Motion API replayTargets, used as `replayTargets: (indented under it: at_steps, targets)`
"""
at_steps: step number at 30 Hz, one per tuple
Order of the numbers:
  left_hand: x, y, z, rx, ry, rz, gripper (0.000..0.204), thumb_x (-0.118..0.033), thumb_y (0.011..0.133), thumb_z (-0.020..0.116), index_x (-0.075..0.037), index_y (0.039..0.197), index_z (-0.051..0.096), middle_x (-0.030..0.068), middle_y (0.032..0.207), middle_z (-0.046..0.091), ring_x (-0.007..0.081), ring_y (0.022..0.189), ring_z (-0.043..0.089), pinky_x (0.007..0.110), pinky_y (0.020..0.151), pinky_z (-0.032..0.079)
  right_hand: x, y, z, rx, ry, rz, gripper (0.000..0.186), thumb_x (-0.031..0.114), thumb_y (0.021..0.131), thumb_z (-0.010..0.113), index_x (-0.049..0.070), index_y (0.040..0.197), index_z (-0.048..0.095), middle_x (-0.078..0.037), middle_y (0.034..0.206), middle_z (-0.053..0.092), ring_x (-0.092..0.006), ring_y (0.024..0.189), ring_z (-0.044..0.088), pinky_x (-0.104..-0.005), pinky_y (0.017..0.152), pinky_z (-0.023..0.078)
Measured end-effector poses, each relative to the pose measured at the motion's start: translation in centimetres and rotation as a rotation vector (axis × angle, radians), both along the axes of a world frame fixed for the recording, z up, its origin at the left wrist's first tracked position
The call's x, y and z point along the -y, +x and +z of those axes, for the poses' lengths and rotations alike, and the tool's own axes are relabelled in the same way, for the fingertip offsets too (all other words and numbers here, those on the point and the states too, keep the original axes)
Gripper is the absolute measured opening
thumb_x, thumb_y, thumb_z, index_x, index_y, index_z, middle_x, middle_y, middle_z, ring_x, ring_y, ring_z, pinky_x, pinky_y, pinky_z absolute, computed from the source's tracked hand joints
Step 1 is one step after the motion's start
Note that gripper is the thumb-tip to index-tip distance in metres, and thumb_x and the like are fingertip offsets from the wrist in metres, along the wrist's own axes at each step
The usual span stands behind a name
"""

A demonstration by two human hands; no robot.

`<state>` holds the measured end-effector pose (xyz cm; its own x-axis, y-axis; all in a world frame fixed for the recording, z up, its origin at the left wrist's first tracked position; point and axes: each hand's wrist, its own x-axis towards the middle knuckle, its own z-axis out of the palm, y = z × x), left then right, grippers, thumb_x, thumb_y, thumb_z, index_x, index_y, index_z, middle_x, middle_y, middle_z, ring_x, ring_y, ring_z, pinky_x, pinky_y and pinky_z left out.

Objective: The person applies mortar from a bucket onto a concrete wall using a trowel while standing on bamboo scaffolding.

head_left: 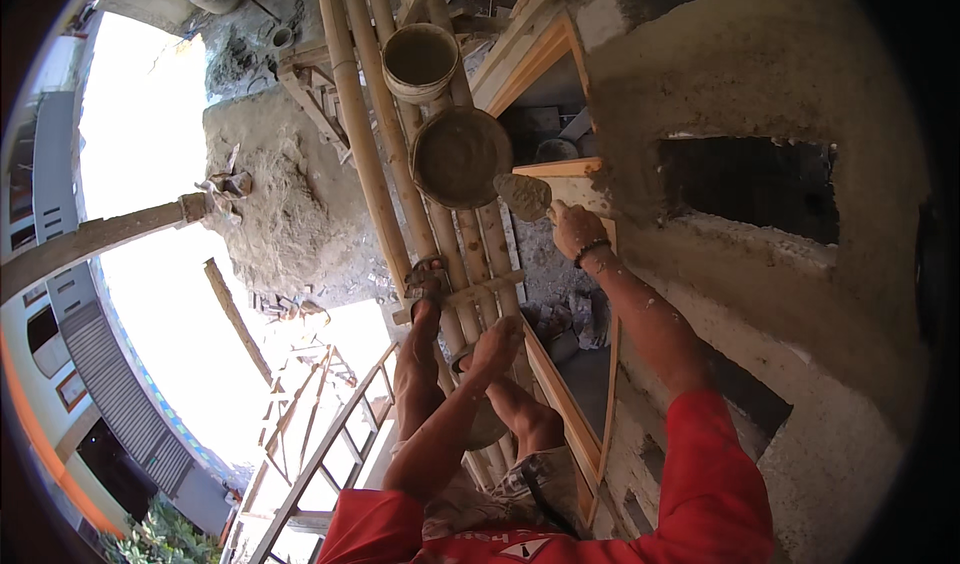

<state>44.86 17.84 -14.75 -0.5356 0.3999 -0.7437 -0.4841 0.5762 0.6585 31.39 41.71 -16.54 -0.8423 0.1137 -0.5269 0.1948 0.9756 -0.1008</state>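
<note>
Wall [740, 84]: right of the basin, rough grey-brown plaster around squarish openings.
Poles [365, 144]: long, round, side by side beneath the basin, apparently serving as a platform.
Basin [425, 179]: round, mortar-smeared, probably placed for easy reach.
Bucket [420, 92]: beyond the basin, round-mouthed.
Trowel [524, 196]: at the basin's right edge, bearing lumpy mortar, seemingly kept flat against spilling.
Right hand [577, 232]: fingers clamped on the trowel's handle.
Left hand [498, 346]: below the basin; cannot tell whether fingers are apart.
</note>
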Motion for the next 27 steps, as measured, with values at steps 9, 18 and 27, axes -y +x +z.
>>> replayTargets:
  at_steps: [9, 18, 27]
  targets:
    - [0.4, 1.2, -3.7, 0.078, 0.063, 0.057, 0.040, -0.019, 0.084, 0.065, -0.003, 0.120, 0.055, 0.0179, 0.107, 0.065, 0.0352, 0.099, 0.065, 0.043, 0.081, 0.052, 6.8, -8.9, -17.7, 0.077, -0.058, -0.029, 0.028, 0.013, 0.089, 0.053, 0.003, 0.114, 0.060, -0.022, 0.102, 0.066, -0.0387, 0.096, 0.065, -0.0483, 0.080, 0.055]
    - [1.5, 0.1, -3.5, 0.111, 0.048, 0.102, 0.039, -0.019, 0.088, 0.064, -0.004, 0.123, 0.057, 0.0173, 0.104, 0.068, 0.0289, 0.097, 0.068, 0.037, 0.081, 0.052, 9.3, -2.1, -24.7, -0.372, -0.499, -0.195, 0.041, 0.017, 0.084, 0.063, 0.008, 0.122, 0.056, -0.021, 0.109, 0.065, -0.0391, 0.101, 0.062, -0.0481, 0.084, 0.051]
    - [1.0, -0.5, -5.6, -0.469, 0.132, -0.236, 0.021, -0.015, 0.090, 0.051, -0.005, 0.105, 0.064, 0.0191, 0.119, 0.058, 0.0331, 0.106, 0.060, 0.044, 0.089, 0.051, 6.9, -3.4, -13.3, -0.448, -0.390, -0.190, 0.037, 0.021, 0.085, 0.061, 0.008, 0.120, 0.057, -0.020, 0.091, 0.066, -0.0378, 0.086, 0.065, -0.0483, 0.072, 0.054]
